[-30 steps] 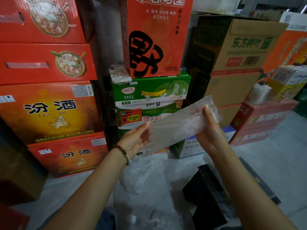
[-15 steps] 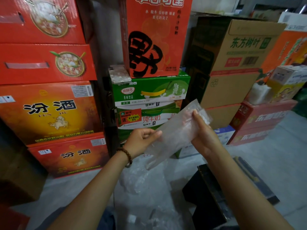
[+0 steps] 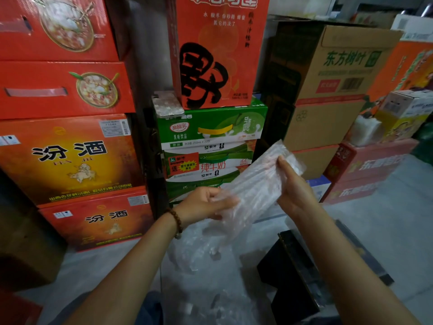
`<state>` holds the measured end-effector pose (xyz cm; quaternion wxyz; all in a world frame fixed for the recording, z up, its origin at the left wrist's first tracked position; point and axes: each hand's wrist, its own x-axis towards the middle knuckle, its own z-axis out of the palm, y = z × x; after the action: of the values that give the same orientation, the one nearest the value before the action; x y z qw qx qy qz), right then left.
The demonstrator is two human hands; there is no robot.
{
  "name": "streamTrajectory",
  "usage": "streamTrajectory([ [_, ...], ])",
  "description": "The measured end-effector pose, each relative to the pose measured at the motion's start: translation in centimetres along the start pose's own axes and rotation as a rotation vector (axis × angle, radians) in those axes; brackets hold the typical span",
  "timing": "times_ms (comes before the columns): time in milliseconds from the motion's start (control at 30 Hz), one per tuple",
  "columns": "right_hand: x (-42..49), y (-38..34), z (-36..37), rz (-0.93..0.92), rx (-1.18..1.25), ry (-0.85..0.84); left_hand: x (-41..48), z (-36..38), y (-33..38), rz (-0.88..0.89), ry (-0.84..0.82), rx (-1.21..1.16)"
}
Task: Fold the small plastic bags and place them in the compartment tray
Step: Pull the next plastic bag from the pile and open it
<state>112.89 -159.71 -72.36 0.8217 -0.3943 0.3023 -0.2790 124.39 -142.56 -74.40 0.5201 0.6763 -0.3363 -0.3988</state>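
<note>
A clear plastic bag (image 3: 255, 184), folded into a long narrow strip, slants up to the right in mid-air in front of me. My left hand (image 3: 206, 204) holds its lower end, fingers lying over the plastic. My right hand (image 3: 294, 184) grips the upper end with the thumb on the near side. Below the hands a loose pile of clear plastic bags (image 3: 201, 256) lies on the grey floor. A black compartment tray (image 3: 295, 275) sits on the floor at the lower right, partly hidden by my right forearm.
Stacked cartons wall off the far side: red and orange boxes (image 3: 68, 158) on the left, green milk cases (image 3: 210, 141) in the middle, brown cardboard boxes (image 3: 328, 95) on the right. A phone (image 3: 167, 104) lies on the green case. Grey floor (image 3: 386, 219) stretches to the right.
The hands have moved closer together and lower. The bag, stretched wide a second ago, is now a narrower, shorter strip, and my left fingers have moved over its lower end.
</note>
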Motion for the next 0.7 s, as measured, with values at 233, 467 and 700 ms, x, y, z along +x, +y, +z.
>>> streamTrajectory([
  [233, -0.1, 1.0, 0.7, 0.017, 0.004, -0.054, 0.0, 0.8, -0.6, 0.016, 0.061, 0.084],
  [467, -0.7, 1.8, 1.3, 0.004, -0.306, -0.237, 0.5, 0.5, -0.2, 0.099, 0.314, -0.146],
  [700, -1.2, 1.7, 1.4, -0.148, -0.544, -0.212, 0.7, -0.3, 0.3, 0.11, 0.354, -0.32],
])
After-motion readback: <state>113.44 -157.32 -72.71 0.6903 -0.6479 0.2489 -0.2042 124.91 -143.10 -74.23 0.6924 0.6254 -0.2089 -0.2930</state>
